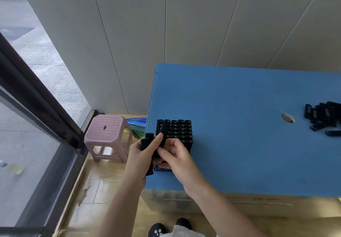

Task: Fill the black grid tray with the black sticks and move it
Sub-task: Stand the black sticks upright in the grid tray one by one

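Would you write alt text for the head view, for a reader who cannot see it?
The left hand and right hand hold black sticks over a grid tray at the left edge of a blue table; loose sticks lie at right.

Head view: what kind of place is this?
Likely a small makeshift hand-assembly station: blue worktable against a panelled wall, grid tray of black sticks plus a loose pile, plastic stool by a glass door.

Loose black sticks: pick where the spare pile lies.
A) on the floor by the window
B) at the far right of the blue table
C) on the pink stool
B: the pile of black sticks lies on the blue table, at its far right in the head view.
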Demonstrator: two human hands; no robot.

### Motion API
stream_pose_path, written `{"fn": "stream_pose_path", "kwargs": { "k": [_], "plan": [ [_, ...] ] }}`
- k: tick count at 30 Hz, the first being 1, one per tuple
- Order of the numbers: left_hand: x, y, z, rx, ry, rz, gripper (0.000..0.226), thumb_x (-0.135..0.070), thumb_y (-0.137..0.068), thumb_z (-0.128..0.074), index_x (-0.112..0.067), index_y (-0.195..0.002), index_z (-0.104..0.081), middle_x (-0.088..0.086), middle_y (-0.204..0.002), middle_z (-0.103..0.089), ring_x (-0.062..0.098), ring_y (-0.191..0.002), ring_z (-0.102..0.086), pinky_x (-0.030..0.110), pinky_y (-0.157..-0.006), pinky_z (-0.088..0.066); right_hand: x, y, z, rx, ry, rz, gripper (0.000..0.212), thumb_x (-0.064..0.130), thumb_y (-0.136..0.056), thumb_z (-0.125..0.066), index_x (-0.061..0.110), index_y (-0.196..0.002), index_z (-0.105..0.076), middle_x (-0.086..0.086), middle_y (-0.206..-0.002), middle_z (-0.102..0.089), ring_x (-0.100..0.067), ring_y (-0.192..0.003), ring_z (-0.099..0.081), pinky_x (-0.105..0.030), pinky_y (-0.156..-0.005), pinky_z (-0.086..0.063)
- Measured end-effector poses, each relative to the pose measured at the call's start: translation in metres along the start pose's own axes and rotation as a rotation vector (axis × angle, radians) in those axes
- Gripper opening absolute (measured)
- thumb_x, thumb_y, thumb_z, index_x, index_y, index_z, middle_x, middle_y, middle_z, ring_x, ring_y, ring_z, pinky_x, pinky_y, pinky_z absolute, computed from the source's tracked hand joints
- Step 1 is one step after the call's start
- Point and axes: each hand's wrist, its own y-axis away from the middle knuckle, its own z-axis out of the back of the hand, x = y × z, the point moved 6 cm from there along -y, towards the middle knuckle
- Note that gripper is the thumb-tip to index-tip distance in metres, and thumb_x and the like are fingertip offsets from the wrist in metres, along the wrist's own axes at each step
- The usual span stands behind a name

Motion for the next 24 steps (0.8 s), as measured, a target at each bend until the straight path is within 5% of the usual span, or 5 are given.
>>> {"fn": "stream_pose_path", "kwargs": {
  "k": [4,9,14,24],
  "plan": [
    [0.003,-0.004,0.015,-0.034,-0.016,0.035,0.024,-0.03,-0.087,-0.06,-0.01,-0.073,-0.064,0.002,-0.048,-0.041,0.01,-0.039,-0.037,0.02,-0.04,-0.029,0.007,-0.004,0.006,-0.059,0.02,0.053,0.013,0.013,-0.094,-0.046,0.015,-0.102,-0.056,-0.001,-0.089,-0.062,-0.005,-0.071,-0.062,-0.028,-0.079,-0.056],
    [0.007,-0.01,0.043,-0.119,0.105,0.092,0.02,-0.016,-0.088,-0.056,-0.009,-0.07,-0.057,0.006,-0.057,-0.043,0.013,-0.038,-0.035,0.024,-0.046,-0.027,0.035,-0.002,0.036,-0.189,0.538,0.413,0.016,0.015,-0.088,-0.059,0.026,-0.099,-0.065,0.007,-0.093,-0.057,-0.007,-0.079,-0.06,-0.019,-0.075,-0.05],
    [0.008,-0.011,0.054,-0.159,0.131,0.096,0.017,-0.006,-0.088,-0.048,-0.01,-0.072,-0.047,0.005,-0.062,-0.045,0.01,-0.035,-0.036,0.025,-0.046,-0.027,0.039,-0.002,0.033,-0.207,0.893,0.544,0.016,0.017,-0.083,-0.066,0.022,-0.098,-0.064,0.018,-0.087,-0.056,-0.003,-0.074,-0.054,-0.016,-0.071,-0.047],
    [0.013,-0.011,0.053,-0.125,0.071,0.132,0.008,-0.012,-0.092,-0.052,-0.008,-0.085,-0.05,0.006,-0.068,-0.05,0.01,-0.037,-0.04,0.019,-0.039,-0.036,0.03,-0.014,0.012,-0.2,0.957,0.634,0.014,0.017,-0.081,-0.069,0.017,-0.091,-0.06,0.01,-0.083,-0.067,-0.003,-0.076,-0.061,-0.02,-0.069,-0.052]
  ]
}}
